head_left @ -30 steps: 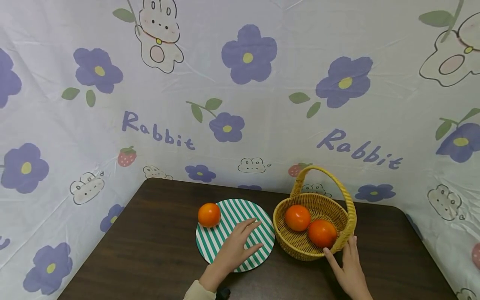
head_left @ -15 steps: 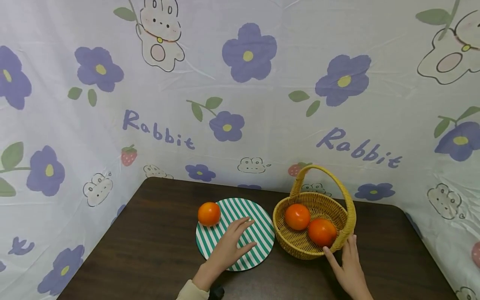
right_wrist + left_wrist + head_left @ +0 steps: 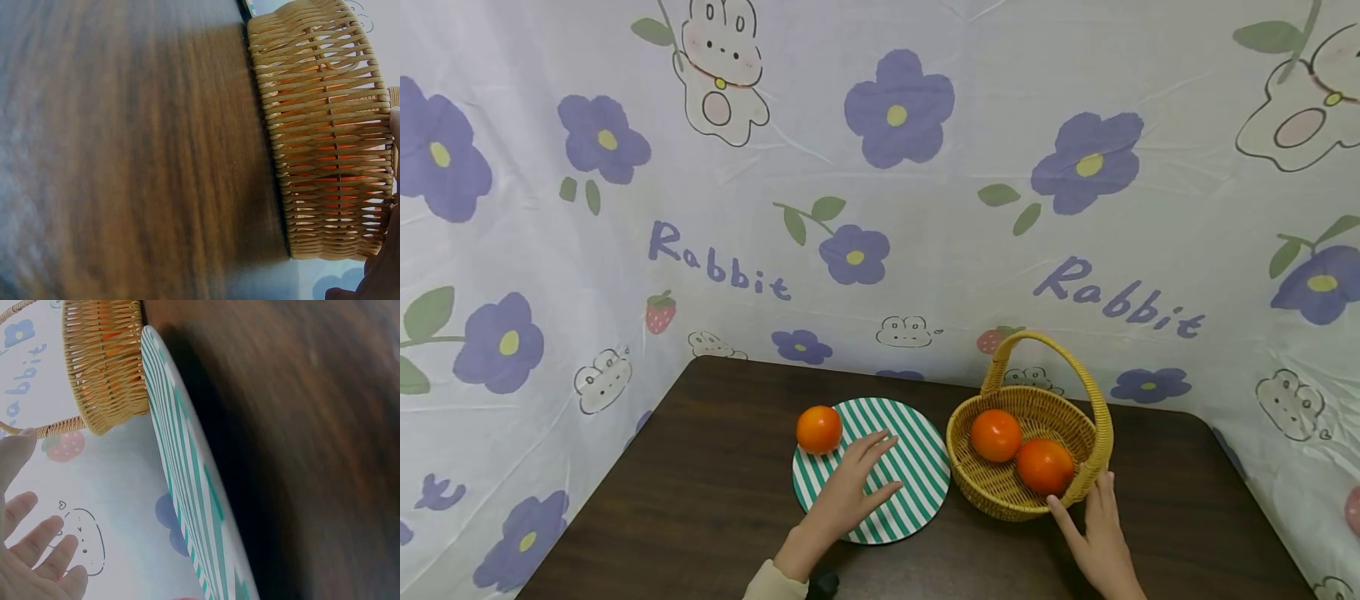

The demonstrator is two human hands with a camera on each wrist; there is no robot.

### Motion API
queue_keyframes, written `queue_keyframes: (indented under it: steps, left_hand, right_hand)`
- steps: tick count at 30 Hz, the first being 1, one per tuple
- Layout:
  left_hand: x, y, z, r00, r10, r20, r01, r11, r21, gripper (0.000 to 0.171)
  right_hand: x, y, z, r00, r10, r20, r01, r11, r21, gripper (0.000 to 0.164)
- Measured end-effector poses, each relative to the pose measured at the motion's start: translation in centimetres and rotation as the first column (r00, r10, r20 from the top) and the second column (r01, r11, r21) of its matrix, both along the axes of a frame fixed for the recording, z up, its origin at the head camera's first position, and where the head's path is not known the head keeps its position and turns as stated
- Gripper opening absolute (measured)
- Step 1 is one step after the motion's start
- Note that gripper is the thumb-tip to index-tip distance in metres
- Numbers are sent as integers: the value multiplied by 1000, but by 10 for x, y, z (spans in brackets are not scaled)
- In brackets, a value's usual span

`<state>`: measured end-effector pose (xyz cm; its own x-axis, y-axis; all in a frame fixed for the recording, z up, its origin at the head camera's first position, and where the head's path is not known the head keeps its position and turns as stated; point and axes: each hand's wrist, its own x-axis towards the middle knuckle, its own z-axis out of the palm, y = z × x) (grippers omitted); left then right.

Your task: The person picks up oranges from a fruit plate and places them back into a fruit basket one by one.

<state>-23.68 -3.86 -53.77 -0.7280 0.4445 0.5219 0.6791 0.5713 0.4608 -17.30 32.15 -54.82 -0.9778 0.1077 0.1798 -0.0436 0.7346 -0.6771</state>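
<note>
My left hand (image 3: 846, 492) hovers over the round green-and-white striped placemat (image 3: 917, 492), fingers spread and holding nothing. In the left wrist view, its fingers (image 3: 47, 544) are apart from the placemat. One orange persimmon-like fruit (image 3: 819, 430) sits at the mat's left edge, beyond that hand. To the right stands a yellow wicker basket (image 3: 992, 500) with an arched handle. Two similar orange-red fruits, one left (image 3: 996, 435) and one right (image 3: 1046, 467), lie inside it. My right hand (image 3: 1101, 537) rests against the basket's near right side, thumb at the rim and fingers extended along the outside.
A dark wooden table (image 3: 700, 483) carries everything. Behind and beside it hangs a white cloth (image 3: 925, 275) printed with purple flowers and rabbits. A small black object (image 3: 823, 583) shows beside my left sleeve (image 3: 775, 581).
My left hand has drifted left across the placemat, away from the basket and closer to the single fruit. My right hand, the basket and the fruits have stayed put.
</note>
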Motion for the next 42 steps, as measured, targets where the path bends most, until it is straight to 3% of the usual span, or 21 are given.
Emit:
queue_keyframes:
  steps: [12, 23, 42]
  left_hand:
    - [2, -16, 6, 998, 51, 42, -51, 999, -9, 71]
    - [-1, -25, 11, 996, 85, -9, -85, 996, 20, 74]
    - [-10, -48, 14, 988, 155, -12, -154, 986, 61, 68]
  right_hand:
    - [1, -1, -1, 1000, 0, 28, 0, 1000, -11, 82]
    - [1, 0, -1, 1000, 13, -22, -13, 1000, -4, 80]
    - [0, 1, -3, 1000, 12, -26, -12, 1000, 9, 79]
